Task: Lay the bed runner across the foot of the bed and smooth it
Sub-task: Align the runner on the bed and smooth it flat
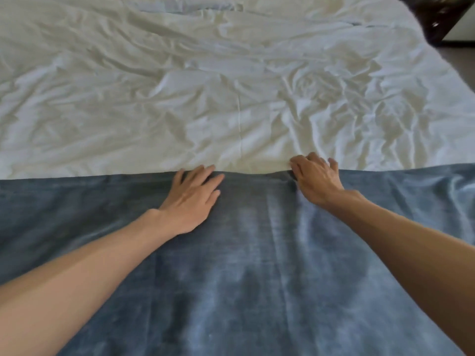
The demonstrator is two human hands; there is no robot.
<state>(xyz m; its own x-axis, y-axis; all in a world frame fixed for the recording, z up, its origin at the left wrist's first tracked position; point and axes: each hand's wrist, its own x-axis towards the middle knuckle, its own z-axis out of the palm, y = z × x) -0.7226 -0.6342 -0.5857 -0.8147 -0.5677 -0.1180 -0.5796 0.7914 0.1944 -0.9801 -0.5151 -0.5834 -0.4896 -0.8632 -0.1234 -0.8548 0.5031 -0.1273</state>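
Blue, faintly mottled fabric of the bed runner (257, 265) covered the near part of the bed, spreading from the left edge of the view to the right; its far edge ran nearly straight across the white duvet (205, 86), which lay heavily creased over the rest of the mattress. Left hand (191, 199): released, palm down and fingers spread flat on the runner, fingertips reaching its far edge near the middle of the bed. Right hand (314, 179): curled at the same edge, a little to the right of the left hand, fingers (312, 159) bent over the boundary between runner and duvet; a small pucker of blue cloth showed under the thumb side, consistent with a pinch on the runner's edge, though the contact itself was hidden beneath the hand. Both forearms were bare and extended from the lower corners of the view. Soft lengthwise folds crossed the runner between and below the hands, and its right portion looked more rumpled than its left. Dark furniture (442, 19) stood beyond the upper right corner of the bed, blurred
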